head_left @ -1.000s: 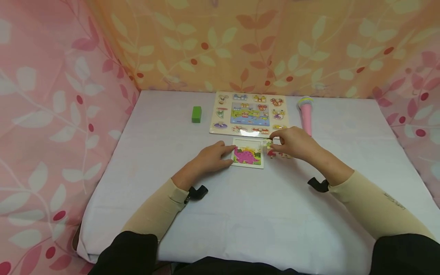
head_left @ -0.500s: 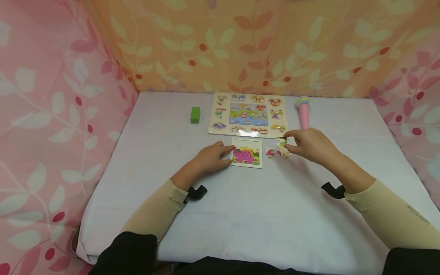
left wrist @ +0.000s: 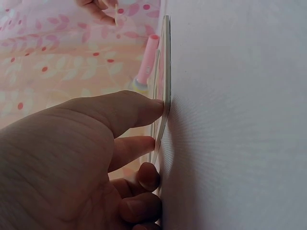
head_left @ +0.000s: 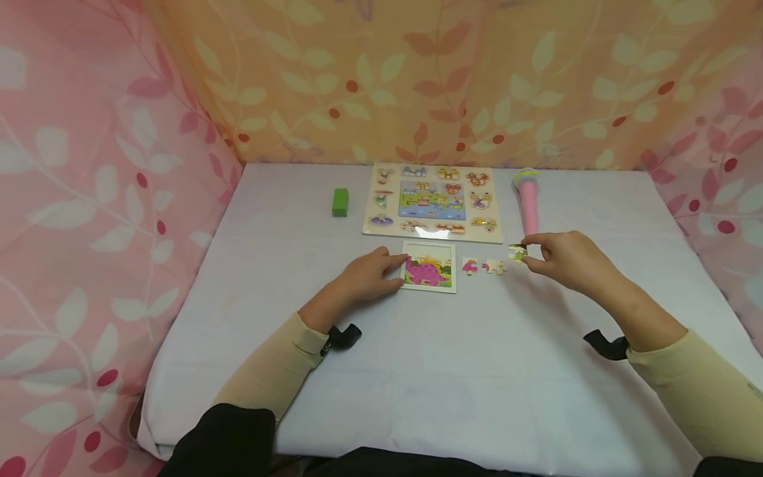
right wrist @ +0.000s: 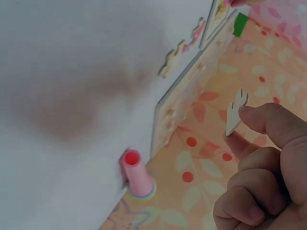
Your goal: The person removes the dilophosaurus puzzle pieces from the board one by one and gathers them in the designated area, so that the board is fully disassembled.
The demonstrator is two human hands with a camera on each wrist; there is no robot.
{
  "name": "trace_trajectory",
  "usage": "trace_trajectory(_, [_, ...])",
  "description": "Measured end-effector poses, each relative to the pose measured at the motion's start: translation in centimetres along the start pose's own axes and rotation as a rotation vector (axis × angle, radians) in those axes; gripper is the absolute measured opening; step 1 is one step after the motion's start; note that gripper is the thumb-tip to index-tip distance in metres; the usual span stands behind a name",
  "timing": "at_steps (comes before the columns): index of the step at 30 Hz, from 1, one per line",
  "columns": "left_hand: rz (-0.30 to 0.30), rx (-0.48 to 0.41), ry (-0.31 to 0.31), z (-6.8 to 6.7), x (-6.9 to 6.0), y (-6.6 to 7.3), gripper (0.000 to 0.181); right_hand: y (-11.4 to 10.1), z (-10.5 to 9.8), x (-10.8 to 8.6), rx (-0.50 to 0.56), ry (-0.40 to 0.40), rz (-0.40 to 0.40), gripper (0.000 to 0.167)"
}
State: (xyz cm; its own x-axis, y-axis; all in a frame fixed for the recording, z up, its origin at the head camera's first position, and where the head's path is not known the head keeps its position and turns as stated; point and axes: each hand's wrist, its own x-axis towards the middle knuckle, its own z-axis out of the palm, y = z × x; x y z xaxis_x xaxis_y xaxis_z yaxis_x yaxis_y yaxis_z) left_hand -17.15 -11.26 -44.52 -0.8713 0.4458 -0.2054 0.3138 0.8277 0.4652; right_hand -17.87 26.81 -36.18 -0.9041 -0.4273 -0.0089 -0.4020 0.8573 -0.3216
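Note:
In the head view a small white-framed jigsaw puzzle (head_left: 430,249) with a purple dinosaur picture lies flat on the table. My left hand (head_left: 371,273) rests at its left side, with thumb and forefinger touching the frame. The left wrist view shows the thumb (left wrist: 136,110) against the frame edge (left wrist: 167,62), the other fingers bent. My right hand (head_left: 569,260) pinches a jigsaw piece (head_left: 516,252) between thumb and forefinger, above the table; its pale side (right wrist: 235,115) shows in the right wrist view. A pink piece (head_left: 469,266) and a pale piece (head_left: 494,267) lie right of the frame.
Behind the small puzzle lies a larger picture board (head_left: 432,230) with several vehicle and animal shapes. A pink toy microphone (head_left: 528,205) lies to its right, a green block (head_left: 340,203) to its left. Floral cloth (head_left: 334,79) hangs along the table's back and sides.
My right hand has moved right, away from the small puzzle and the two loose pieces, carrying the pinched jigsaw piece. The left hand stays at the frame.

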Motion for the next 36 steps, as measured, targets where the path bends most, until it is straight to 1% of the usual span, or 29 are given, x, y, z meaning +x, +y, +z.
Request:
trace_trajectory(7, [-0.001,-0.001,-0.001,0.1,0.1,0.1,0.063,1.9,0.9,-0.3,0.012,-0.044,0.02,0.032])
trace_trajectory(12, [0.005,-0.005,0.008,0.0,0.0,0.0,0.063,3.1,1.7,-0.1,0.015,-0.077,0.042,0.033])
trace_trajectory(18, [0.012,-0.002,0.007,0.0,0.0,0.0,0.063,4.1,2.6,0.4,0.025,-0.141,0.073,0.034])
trace_trajectory(23, [0.017,0.004,0.004,0.0,0.1,0.0,0.063,4.5,3.4,0.6,0.028,-0.14,0.06,0.032])
trace_trajectory(27, [0.016,0.005,0.004,0.2,0.2,0.0,0.063,4.8,3.8,0.7,0.006,-0.148,0.05,0.032])
trace_trajectory(33, [0.015,-0.002,0.007,0.2,0.1,-0.1,0.063,4.7,4.1,0.7,-0.042,-0.133,0.029,0.031])
trace_trajectory(36, [0.012,-0.005,0.009,0.2,0.1,-0.1,0.063,4.4,3.9,0.5,-0.053,-0.14,0.034,0.033])
